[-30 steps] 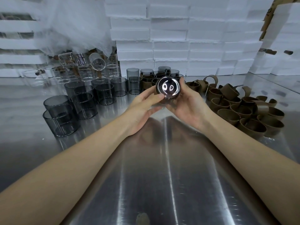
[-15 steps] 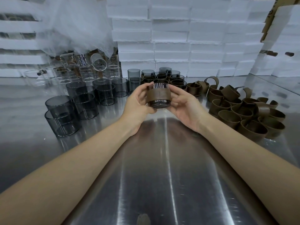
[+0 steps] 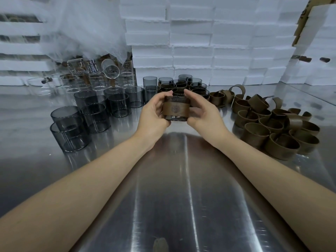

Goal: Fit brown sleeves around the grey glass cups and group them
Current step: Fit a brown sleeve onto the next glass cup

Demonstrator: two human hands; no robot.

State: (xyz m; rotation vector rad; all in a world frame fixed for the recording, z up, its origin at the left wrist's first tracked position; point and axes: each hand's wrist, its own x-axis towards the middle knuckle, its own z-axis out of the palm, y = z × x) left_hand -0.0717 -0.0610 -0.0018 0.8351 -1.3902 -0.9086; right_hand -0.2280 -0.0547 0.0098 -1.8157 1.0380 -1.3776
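Grey glass cup point(image 3: 176, 118) in brown sleeve point(image 3: 175, 110), upright at frame centre, gripped between left hand point(image 3: 154, 115) and right hand point(image 3: 204, 115), fingers curled, forearms outstretched.

The left grip point(image 3: 154, 114) and right grip point(image 3: 204, 113) are bare, as are both forearms point(image 3: 87, 184).
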